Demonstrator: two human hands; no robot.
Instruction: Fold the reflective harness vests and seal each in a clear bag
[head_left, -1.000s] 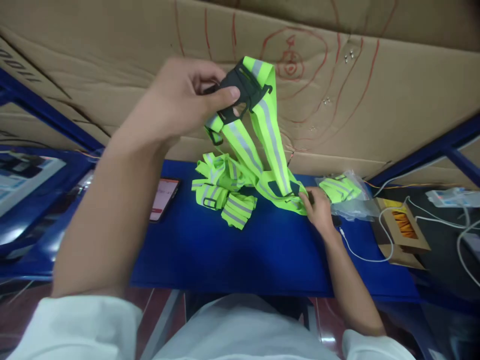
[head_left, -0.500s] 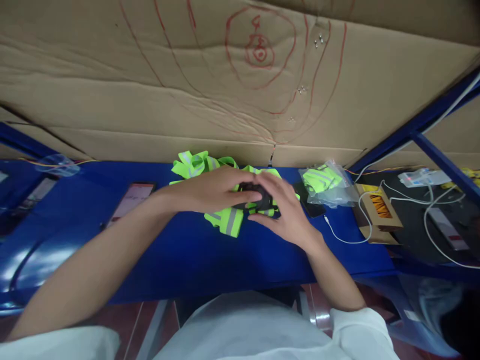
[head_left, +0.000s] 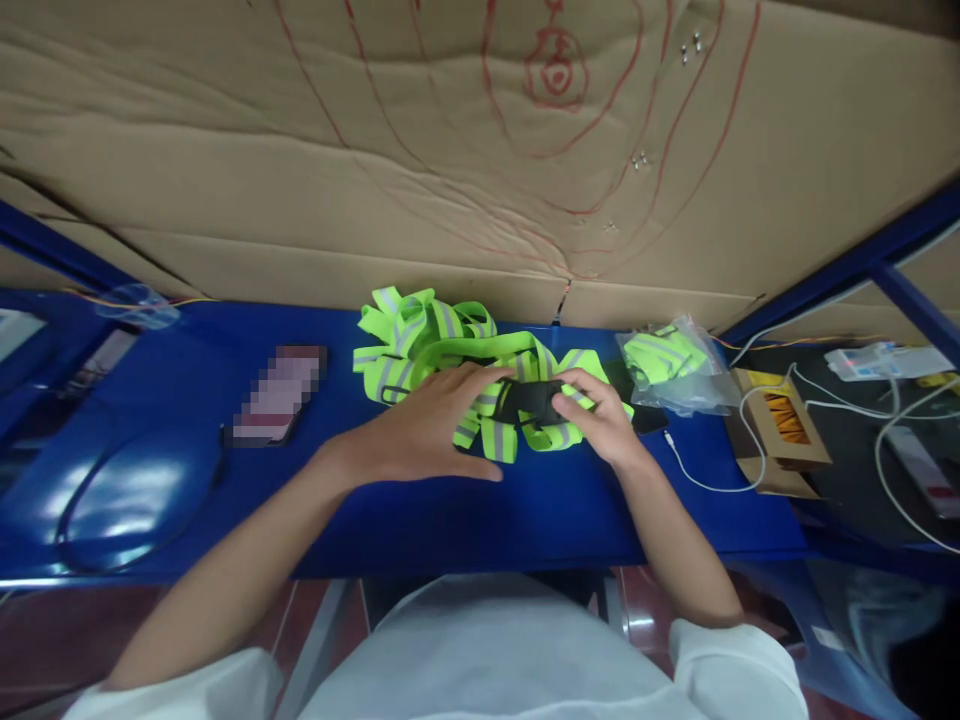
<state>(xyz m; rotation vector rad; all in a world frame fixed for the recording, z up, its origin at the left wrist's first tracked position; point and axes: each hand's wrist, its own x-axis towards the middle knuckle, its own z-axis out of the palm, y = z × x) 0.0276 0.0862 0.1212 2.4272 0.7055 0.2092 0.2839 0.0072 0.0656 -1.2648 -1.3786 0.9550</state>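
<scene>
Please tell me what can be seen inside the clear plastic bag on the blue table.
Inside the clear plastic bag, folded neon-green strapping with grey stripes shows through. Its upper folds cover whatever lies beneath, so that cannot be seen.

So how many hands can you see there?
2: the right hand, holding the black buckle, and the left hand, open against the green straps. No other hands are visible.

Open lane: front table edge
Table [head_left: 420, 530] passable along front edge; strap pile [head_left: 420, 330] blocks rear middle, phone [head_left: 279, 395] left, bag [head_left: 675, 365] rear right, white cable [head_left: 709, 487] right.
</scene>
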